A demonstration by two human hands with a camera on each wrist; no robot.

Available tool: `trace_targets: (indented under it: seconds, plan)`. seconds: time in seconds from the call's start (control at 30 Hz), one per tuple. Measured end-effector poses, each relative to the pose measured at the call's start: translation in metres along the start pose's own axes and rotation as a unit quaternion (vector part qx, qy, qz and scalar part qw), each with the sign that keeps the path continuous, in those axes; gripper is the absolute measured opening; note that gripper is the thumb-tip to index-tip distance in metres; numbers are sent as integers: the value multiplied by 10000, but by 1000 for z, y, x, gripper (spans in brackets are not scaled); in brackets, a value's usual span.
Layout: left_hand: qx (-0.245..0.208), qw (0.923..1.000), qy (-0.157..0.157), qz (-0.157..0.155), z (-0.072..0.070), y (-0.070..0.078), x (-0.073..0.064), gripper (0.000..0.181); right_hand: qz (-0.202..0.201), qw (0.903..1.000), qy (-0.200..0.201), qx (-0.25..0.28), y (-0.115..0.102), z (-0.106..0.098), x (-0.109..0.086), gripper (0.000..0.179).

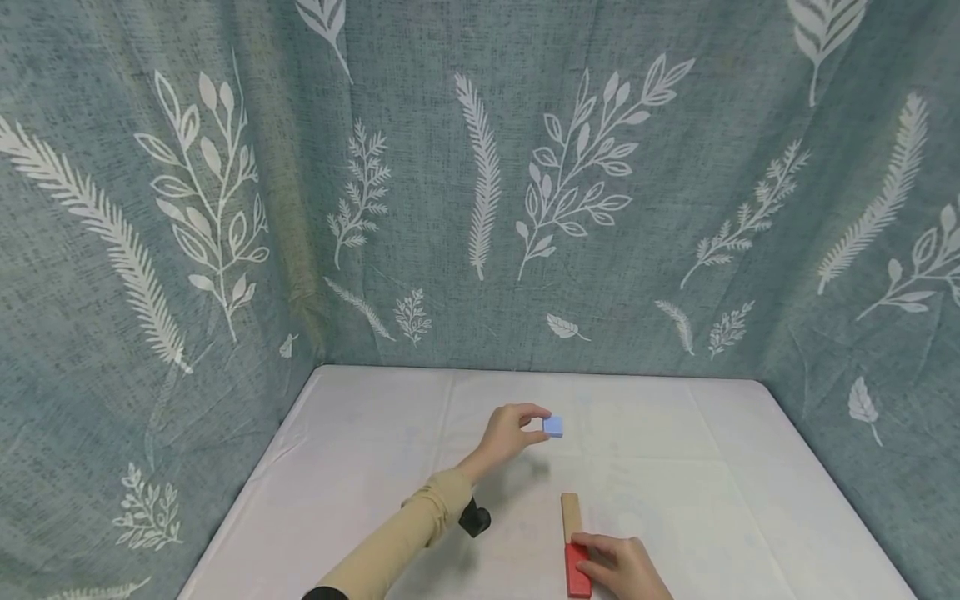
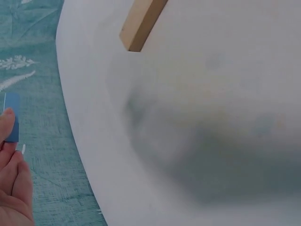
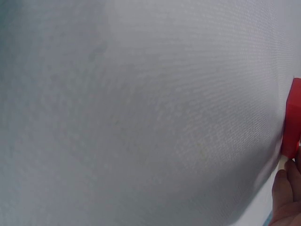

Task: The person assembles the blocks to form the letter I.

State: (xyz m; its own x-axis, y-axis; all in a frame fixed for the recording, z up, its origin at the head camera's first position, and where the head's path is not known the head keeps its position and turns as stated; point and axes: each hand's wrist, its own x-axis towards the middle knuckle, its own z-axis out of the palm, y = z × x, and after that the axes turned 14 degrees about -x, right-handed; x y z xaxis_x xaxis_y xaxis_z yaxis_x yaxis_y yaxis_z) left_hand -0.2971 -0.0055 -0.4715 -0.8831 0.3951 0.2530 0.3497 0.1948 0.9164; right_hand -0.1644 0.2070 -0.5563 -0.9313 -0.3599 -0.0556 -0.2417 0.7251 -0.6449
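Between thumb and fingers, my left hand (image 1: 508, 433) pinches a small blue block (image 1: 553, 427), raised above the white table. The same blue block (image 2: 12, 117) shows at the left edge of the left wrist view. Lower down, my right hand (image 1: 621, 563) grips a red block (image 1: 577, 572) from its right side, low at the table. A tan wooden block (image 1: 571, 515) lies end to end with the red one, on its far side. Only part of the red block (image 3: 293, 117) enters the right wrist view.
A white cloth covers the table (image 1: 675, 467). Teal curtains (image 1: 420, 183) printed with white leaves hang behind it and along both sides. A black wrist camera (image 1: 475, 518) sits beneath the left sleeve (image 1: 412, 525).
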Motion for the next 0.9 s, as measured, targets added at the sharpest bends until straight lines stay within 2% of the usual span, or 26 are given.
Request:
trace_targets:
  seconds: [0.17, 0.4, 0.5, 0.73, 0.9]
  plan:
    - [72, 10000, -23, -6, 3, 3, 3, 27, 25, 10000, 6, 14, 0, -1, 0, 45]
    - [5, 10000, -84, 21, 13, -2, 2, 26, -169, 9998, 114, -71, 0, -1, -1, 41]
    - [-6, 10000, -64, 70, 18, -7, 0, 26, -245, 9995, 177, -122, 1, 0, -1, 40]
    - [3, 10000, 23, -85, 28, -21, -6, 26, -194, 9996, 156, -144, 2, 1, 0, 41]
    - [-52, 9999, 129, -71, 33, -31, -10, 24, -221, 9994, 199, -157, 3, 2, 0, 41]
